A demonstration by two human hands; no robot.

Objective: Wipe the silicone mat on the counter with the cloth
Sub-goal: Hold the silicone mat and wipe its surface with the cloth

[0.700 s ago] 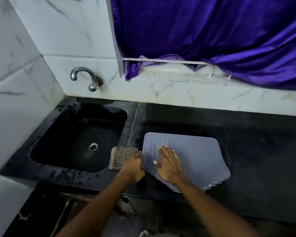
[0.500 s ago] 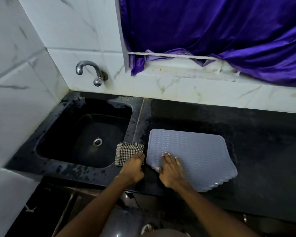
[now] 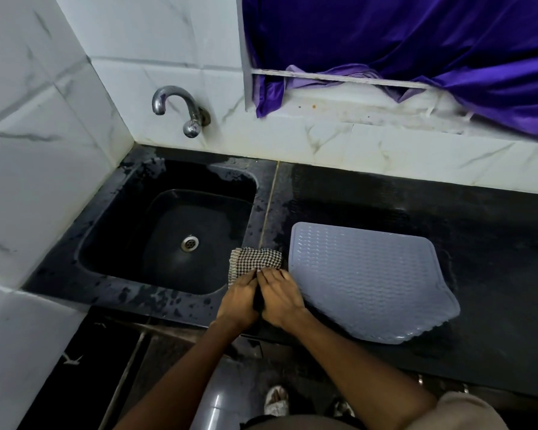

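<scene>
Two hands, left and right, meet at the near edge of the checked cloth, fingers curled onto it in a gathering pinch. Silicone mat: pale grey-blue, ribbed, flat on the dark tabletop, immediately right of the hands, long axis left to right, near-right corner overhanging the front edge; right hand nearer. Cloth: beside the mat's left edge, partly over the sink rim.

Both forearms are bare to the elbow. A loose beige short sleeve shows at the lower right of the frame. A worn whitish shoe shows at the bottom centre.
</scene>
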